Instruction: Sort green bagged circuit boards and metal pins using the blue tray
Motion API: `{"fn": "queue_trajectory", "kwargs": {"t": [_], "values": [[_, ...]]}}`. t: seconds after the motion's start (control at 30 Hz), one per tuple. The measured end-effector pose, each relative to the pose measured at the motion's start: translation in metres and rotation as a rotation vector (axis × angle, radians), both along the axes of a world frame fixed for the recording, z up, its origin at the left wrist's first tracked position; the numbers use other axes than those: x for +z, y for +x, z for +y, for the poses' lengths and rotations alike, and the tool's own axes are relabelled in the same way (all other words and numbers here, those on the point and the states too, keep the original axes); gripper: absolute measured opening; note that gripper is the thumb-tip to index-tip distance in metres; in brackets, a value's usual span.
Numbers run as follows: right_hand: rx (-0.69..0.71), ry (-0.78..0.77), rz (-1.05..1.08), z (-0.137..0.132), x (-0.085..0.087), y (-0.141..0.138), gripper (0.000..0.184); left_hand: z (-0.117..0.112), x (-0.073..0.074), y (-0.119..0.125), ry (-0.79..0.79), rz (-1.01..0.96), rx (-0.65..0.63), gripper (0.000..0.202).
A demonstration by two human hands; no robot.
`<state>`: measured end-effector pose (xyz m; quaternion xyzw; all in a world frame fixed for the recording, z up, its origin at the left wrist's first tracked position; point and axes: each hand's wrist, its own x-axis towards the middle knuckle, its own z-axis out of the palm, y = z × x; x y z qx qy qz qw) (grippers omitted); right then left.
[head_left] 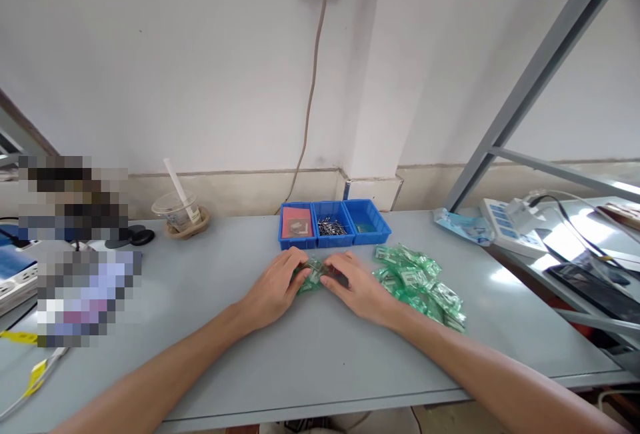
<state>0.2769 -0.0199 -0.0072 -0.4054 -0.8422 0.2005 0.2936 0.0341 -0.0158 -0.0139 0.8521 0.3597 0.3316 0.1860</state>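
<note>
A small green-tinted clear plastic bag (313, 275) is held just above the table, between my two hands. My left hand (277, 286) pinches its left side with thumb and fingers. On the bag's right side, my right hand (356, 285) is closed with the thumb below and the fingers curled over. What is inside the bag is too small to make out. Right of my right hand lies a pile of similar green plastic bags (417, 281) with small contents. Behind my hands, three joined blue bins (316, 242) stand in a row.
The left bin has a reddish card (296, 221), the middle one many small metal pieces (331, 226). A lidded cup with a straw (175, 211) stands at the back left. At the right are a blue packet (464, 226) and a power strip (510, 226) beside a metal frame (525, 74).
</note>
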Motion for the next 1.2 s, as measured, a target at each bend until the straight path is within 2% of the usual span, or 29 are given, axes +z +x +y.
{"fn": "queue_trajectory", "kwargs": {"t": [0.1,0.2,0.47,0.67,0.87,0.97,1.13,1.2], "values": [[0.004,0.11,-0.067,-0.003,0.001,-0.002,0.01,-0.001,0.001,0.002,0.023,0.015,-0.018,0.017],[0.012,0.123,-0.048,-0.005,0.002,-0.003,0.012,-0.002,0.002,0.002,0.032,0.03,-0.008,0.015],[-0.079,-0.07,0.164,0.0,-0.002,-0.001,0.017,-0.001,0.003,-0.003,0.066,0.098,0.035,0.024],[-0.064,-0.256,0.313,0.0,0.002,-0.002,0.019,-0.002,0.0,-0.003,0.013,0.005,0.06,0.037],[-0.037,-0.292,0.343,-0.005,0.0,-0.004,0.019,-0.003,-0.008,-0.004,0.074,0.008,0.036,0.058],[-0.038,-0.259,0.323,-0.006,0.0,-0.004,0.021,-0.002,-0.007,-0.004,0.11,0.015,0.056,0.051],[-0.016,-0.226,0.288,-0.006,0.005,-0.003,0.026,-0.001,-0.001,-0.002,0.233,0.065,0.019,0.014],[0.004,-0.157,0.281,-0.005,0.006,-0.002,0.032,-0.001,0.001,-0.001,0.25,0.07,0.037,0.009]]}}
